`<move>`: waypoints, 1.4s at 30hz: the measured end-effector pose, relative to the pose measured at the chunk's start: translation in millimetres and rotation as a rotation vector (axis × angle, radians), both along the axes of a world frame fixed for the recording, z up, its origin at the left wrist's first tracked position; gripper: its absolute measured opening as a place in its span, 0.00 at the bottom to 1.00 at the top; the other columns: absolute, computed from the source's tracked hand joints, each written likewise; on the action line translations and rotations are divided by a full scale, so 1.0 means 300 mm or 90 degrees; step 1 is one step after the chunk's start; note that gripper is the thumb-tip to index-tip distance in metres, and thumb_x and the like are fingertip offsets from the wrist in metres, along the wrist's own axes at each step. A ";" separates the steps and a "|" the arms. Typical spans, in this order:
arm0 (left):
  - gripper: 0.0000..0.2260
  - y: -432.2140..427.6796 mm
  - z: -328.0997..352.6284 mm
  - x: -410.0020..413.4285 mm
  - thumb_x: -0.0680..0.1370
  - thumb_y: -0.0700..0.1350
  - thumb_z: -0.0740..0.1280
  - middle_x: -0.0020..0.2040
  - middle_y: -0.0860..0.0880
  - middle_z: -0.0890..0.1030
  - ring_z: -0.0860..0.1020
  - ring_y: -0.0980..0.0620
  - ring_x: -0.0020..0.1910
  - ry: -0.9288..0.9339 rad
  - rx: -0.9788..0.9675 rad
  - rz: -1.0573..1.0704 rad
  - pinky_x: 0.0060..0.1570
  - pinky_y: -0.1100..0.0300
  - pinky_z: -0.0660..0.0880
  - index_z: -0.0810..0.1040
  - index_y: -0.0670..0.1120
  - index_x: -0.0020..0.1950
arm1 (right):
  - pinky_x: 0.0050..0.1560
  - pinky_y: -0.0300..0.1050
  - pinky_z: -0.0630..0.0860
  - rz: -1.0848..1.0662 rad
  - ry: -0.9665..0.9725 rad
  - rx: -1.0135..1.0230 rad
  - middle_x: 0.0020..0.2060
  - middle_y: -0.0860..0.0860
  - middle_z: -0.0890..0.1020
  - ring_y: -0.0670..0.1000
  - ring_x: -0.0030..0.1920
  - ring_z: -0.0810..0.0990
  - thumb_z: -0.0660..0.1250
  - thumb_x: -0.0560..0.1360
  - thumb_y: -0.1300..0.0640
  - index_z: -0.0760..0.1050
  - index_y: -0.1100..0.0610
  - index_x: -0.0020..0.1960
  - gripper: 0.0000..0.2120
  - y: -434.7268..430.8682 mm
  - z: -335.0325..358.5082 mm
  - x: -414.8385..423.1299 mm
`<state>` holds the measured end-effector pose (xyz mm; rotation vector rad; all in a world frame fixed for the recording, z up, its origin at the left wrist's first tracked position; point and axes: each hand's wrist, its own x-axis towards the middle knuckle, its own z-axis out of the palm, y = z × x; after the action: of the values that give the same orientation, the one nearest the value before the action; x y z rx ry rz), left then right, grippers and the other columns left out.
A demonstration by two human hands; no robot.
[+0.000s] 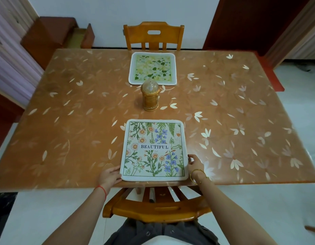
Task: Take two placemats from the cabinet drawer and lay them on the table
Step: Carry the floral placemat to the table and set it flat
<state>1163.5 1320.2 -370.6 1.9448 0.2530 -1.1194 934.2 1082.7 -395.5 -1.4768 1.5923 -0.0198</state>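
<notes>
At about ten o'clock, beyond the table's far left corner, a dark red-brown cabinet (47, 34) stands against the wall with its drawer (82, 37) pulled open.

The left hand (110, 175) comes in from seven o'clock, forearm stretched straight up toward the table's near edge, a red string (102, 190) round the wrist. The hand lies palm down on the table (64, 121), its fingers (116, 169) held together and laid against the left edge of the near placemat (154, 150) near its lower left corner; they touch the mat's rim but whether they nip it cannot be told.

That near placemat lies flat at six o'clock on the table, square to the near edge, printed with flowers and the word BEAUTIFUL. Just beyond it, at the table's centre, stands an amber dispenser (150, 96) with a domed top. At twelve o'clock lies the far placemat (153, 68), green and yellow, flat before the far chair (153, 36). A near chair (156, 207) is tucked under the table's near edge between the arms.

The right hand (194, 162) reaches in from five o'clock, wrist bent inward, gold bangles (197, 175) on it. Its fingers are loosely curled and slightly apart, fingertips (189, 159) touching the near placemat's right edge.
</notes>
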 end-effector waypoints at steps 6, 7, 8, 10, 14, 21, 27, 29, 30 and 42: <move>0.20 0.000 -0.010 0.007 0.75 0.26 0.64 0.61 0.39 0.80 0.78 0.45 0.51 -0.008 0.007 -0.018 0.55 0.52 0.78 0.76 0.38 0.66 | 0.45 0.45 0.75 -0.014 0.003 -0.038 0.54 0.57 0.82 0.55 0.41 0.78 0.55 0.76 0.67 0.73 0.55 0.64 0.19 0.014 0.008 -0.016; 0.21 0.001 -0.008 0.008 0.75 0.26 0.65 0.61 0.39 0.80 0.79 0.44 0.52 -0.013 0.007 -0.029 0.55 0.52 0.78 0.76 0.37 0.66 | 0.44 0.45 0.75 -0.018 -0.001 -0.048 0.55 0.56 0.82 0.54 0.41 0.78 0.55 0.76 0.67 0.73 0.55 0.63 0.19 0.016 0.013 -0.016; 0.21 0.001 -0.008 0.009 0.75 0.26 0.65 0.61 0.38 0.80 0.79 0.43 0.53 -0.018 0.006 -0.039 0.55 0.52 0.78 0.75 0.37 0.67 | 0.44 0.44 0.75 -0.024 -0.007 -0.058 0.55 0.55 0.83 0.54 0.41 0.78 0.55 0.76 0.68 0.74 0.55 0.62 0.19 0.017 0.016 -0.017; 0.22 0.004 -0.010 0.013 0.74 0.25 0.65 0.61 0.37 0.80 0.80 0.41 0.57 -0.026 0.007 -0.056 0.57 0.51 0.77 0.74 0.36 0.68 | 0.45 0.44 0.76 -0.036 -0.013 -0.073 0.55 0.55 0.83 0.53 0.41 0.78 0.56 0.75 0.68 0.75 0.55 0.60 0.18 0.019 0.015 -0.018; 0.22 0.010 -0.020 0.020 0.74 0.26 0.66 0.60 0.39 0.81 0.80 0.43 0.53 -0.034 0.011 -0.073 0.58 0.49 0.78 0.76 0.38 0.67 | 0.44 0.40 0.72 -0.047 0.003 -0.085 0.56 0.57 0.83 0.53 0.41 0.77 0.56 0.75 0.67 0.76 0.58 0.59 0.16 0.020 0.002 -0.013; 0.06 0.006 -0.055 0.088 0.72 0.43 0.72 0.51 0.48 0.86 0.81 0.50 0.48 -0.151 0.099 -0.165 0.54 0.48 0.80 0.84 0.55 0.43 | 0.46 0.42 0.73 -0.049 0.009 -0.098 0.53 0.56 0.82 0.53 0.43 0.77 0.58 0.74 0.65 0.75 0.58 0.57 0.14 -0.001 0.001 0.011; 0.13 -0.103 0.004 0.106 0.78 0.38 0.63 0.66 0.46 0.78 0.77 0.46 0.60 -0.285 0.118 -0.225 0.47 0.61 0.73 0.80 0.44 0.61 | 0.57 0.48 0.74 -0.010 -0.008 -0.141 0.58 0.58 0.80 0.59 0.58 0.78 0.58 0.75 0.64 0.75 0.61 0.61 0.16 -0.062 0.014 0.077; 0.17 -0.151 0.009 0.124 0.78 0.40 0.66 0.66 0.44 0.78 0.78 0.46 0.61 -0.324 0.086 -0.286 0.56 0.56 0.74 0.75 0.43 0.67 | 0.60 0.50 0.73 0.027 -0.036 -0.174 0.56 0.58 0.80 0.59 0.58 0.78 0.57 0.77 0.63 0.76 0.60 0.60 0.14 -0.087 0.006 0.105; 0.19 -0.177 0.007 0.139 0.78 0.41 0.66 0.66 0.44 0.78 0.77 0.45 0.62 -0.352 0.075 -0.330 0.60 0.53 0.74 0.74 0.44 0.69 | 0.59 0.50 0.74 0.062 -0.051 -0.192 0.54 0.58 0.80 0.60 0.58 0.78 0.56 0.79 0.60 0.76 0.60 0.58 0.13 -0.100 0.005 0.122; 0.28 -0.523 -0.092 0.306 0.81 0.41 0.59 0.81 0.46 0.52 0.49 0.43 0.80 -0.456 0.073 -0.635 0.78 0.48 0.50 0.54 0.46 0.80 | 0.77 0.57 0.50 0.443 0.114 -0.262 0.78 0.53 0.52 0.59 0.78 0.45 0.49 0.82 0.54 0.52 0.54 0.78 0.25 -0.286 -0.037 0.365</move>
<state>1255.4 1163.2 -398.1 2.4856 -1.1638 -0.8678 1043.8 997.0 -406.5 -2.3484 1.1683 0.1986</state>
